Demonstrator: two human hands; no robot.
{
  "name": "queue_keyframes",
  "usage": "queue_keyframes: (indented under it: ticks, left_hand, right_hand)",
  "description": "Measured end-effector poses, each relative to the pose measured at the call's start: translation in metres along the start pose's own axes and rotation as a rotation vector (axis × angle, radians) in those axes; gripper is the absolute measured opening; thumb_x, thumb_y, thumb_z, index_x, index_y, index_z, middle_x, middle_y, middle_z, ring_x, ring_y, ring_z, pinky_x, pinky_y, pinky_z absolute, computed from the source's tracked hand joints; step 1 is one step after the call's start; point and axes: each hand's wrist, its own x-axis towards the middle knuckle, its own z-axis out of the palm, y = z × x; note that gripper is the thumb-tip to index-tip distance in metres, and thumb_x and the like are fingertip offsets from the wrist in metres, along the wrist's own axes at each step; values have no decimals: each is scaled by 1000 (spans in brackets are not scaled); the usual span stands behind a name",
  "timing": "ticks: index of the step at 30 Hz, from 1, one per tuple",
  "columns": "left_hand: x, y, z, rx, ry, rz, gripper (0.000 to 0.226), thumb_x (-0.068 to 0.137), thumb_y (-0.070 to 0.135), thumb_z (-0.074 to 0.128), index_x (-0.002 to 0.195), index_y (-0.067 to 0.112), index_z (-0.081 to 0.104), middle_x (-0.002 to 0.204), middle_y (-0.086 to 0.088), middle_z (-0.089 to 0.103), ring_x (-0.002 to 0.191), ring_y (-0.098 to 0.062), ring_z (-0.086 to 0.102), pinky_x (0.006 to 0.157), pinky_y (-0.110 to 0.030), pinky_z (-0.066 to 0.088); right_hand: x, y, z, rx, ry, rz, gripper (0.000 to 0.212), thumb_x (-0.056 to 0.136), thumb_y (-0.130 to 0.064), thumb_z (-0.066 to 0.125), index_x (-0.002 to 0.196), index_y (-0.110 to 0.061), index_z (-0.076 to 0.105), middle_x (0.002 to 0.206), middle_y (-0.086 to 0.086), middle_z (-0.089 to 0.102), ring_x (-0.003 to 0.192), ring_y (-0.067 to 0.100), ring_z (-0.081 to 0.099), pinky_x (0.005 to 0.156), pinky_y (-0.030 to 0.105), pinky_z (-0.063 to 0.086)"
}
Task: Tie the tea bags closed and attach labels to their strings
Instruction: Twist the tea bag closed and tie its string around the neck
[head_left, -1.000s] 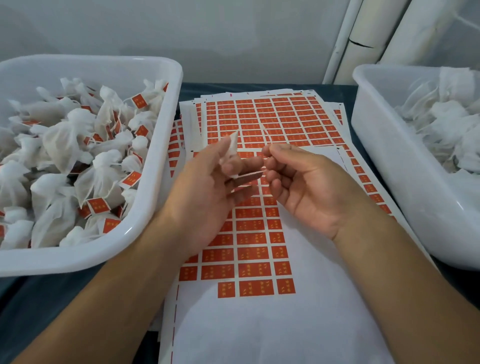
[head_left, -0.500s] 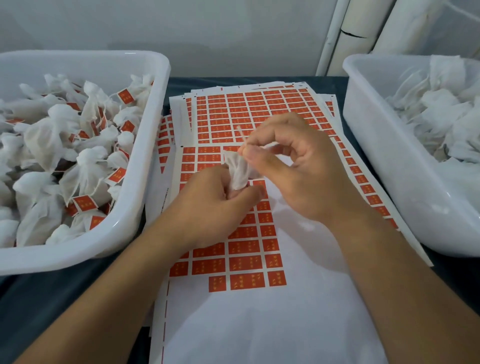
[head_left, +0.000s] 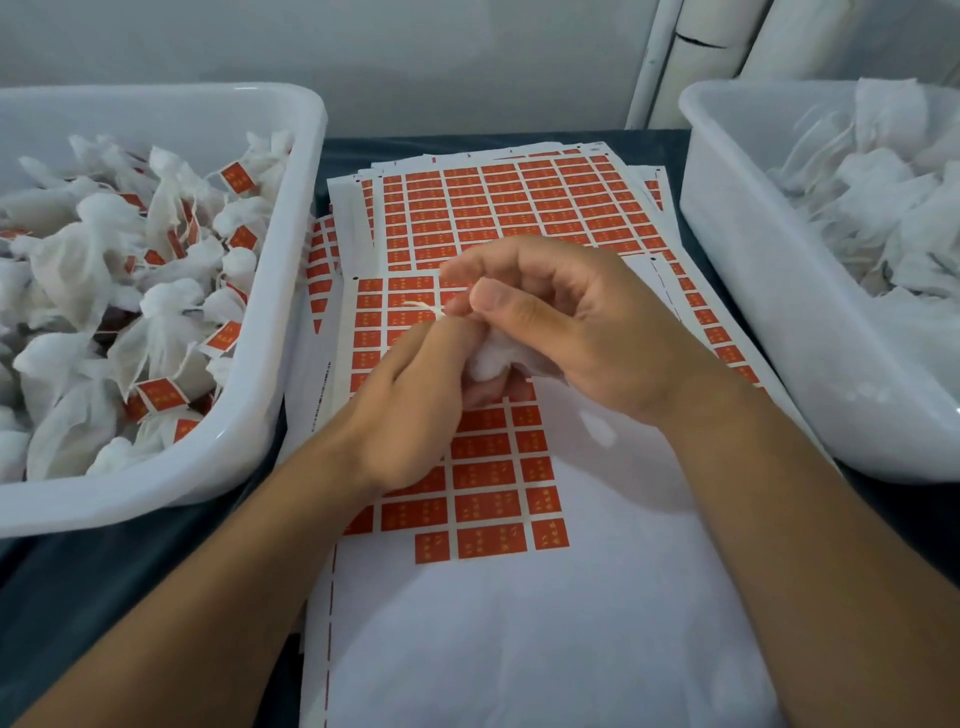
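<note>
Mid-tie, I'd say: my left hand (head_left: 410, 410) grips the tea bag (head_left: 491, 358) from below, right hand (head_left: 561, 332) pinches its string (head_left: 423, 307) above the label sheets (head_left: 519, 208). No label on this one yet. Left tub (head_left: 291, 291) holds lots of tied, labelled bags; right tub (head_left: 737, 291) has plenty untied. Dark tabletop (head_left: 78, 582), pale wall behind w/ white pipes.

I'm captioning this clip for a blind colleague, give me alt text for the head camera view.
Two hands work a white tea bag over sheets of orange labels: the left hand grips the bag, the right hand pinches its string. A tub of labelled bags sits left, a tub of unlabelled ones right.
</note>
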Motion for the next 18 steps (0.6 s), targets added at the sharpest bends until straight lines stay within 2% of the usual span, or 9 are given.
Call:
queue_keyframes:
  ticks: [2,5,6,8,10,12,13,16,18]
  left_hand:
    - [1,-1,-2,-37,38,-5,59,103,29,22,91,-15,59,80,-29,58,77,-38,56,69,-33,51]
    - [-1,-2,-4,-27,106,-33,51,110,15,21,91,-15,58,77,-23,56,69,-24,58,63,-18,49]
    - [-1,-1,-4,-20,127,-45,51,110,15,20,92,-14,58,74,-18,56,68,-20,59,64,-15,50]
    - [2,-3,-3,6,150,-87,55,109,26,20,95,-4,63,75,-9,63,73,-17,64,67,-21,53]
    - [3,-3,-5,-3,208,-182,54,101,45,24,100,17,70,84,4,73,86,-10,71,81,-30,56]
    - [4,-3,-6,16,258,-234,45,98,51,28,97,32,69,87,15,73,89,-2,70,83,-33,54]
    - [5,-3,-5,43,256,-237,40,100,50,32,92,35,68,84,16,72,86,0,69,80,-31,52]
    - [7,1,-3,-150,304,-274,34,87,48,47,71,35,74,75,-9,62,70,-9,68,73,-33,52]
    - [8,-1,-5,-191,290,-299,34,83,50,46,79,37,77,79,-5,69,81,-11,73,84,-40,56]
  right_hand:
    - [0,-1,0,-45,19,-20,27,103,-26,58,129,-19,64,88,-22,68,83,0,68,65,15,53]
    - [0,-2,0,-102,44,-62,24,102,-26,59,123,-18,66,86,-21,66,87,6,69,69,18,54]
    - [0,-2,0,-113,58,-74,21,101,-26,60,120,-18,66,89,-19,66,90,8,69,71,18,55]
    - [-1,-3,0,-130,80,-88,17,100,-27,61,114,-19,67,94,-14,68,94,13,69,74,19,55]
    - [-1,-3,0,-142,77,-94,14,99,-25,62,110,-20,68,95,-12,68,94,14,68,75,20,55]
    - [-2,-4,1,-161,75,-102,13,97,-24,64,108,-20,69,95,-12,67,93,13,68,75,19,55]
    - [-2,-4,1,-169,78,-108,12,97,-23,64,107,-20,69,94,-13,67,93,13,67,76,18,55]
    - [-2,-3,2,-178,84,-121,9,95,-24,66,104,-21,68,93,-15,66,93,13,68,75,16,54]
    - [-3,-3,2,-177,83,-118,11,95,-24,68,105,-21,68,95,-16,68,94,12,69,76,16,55]
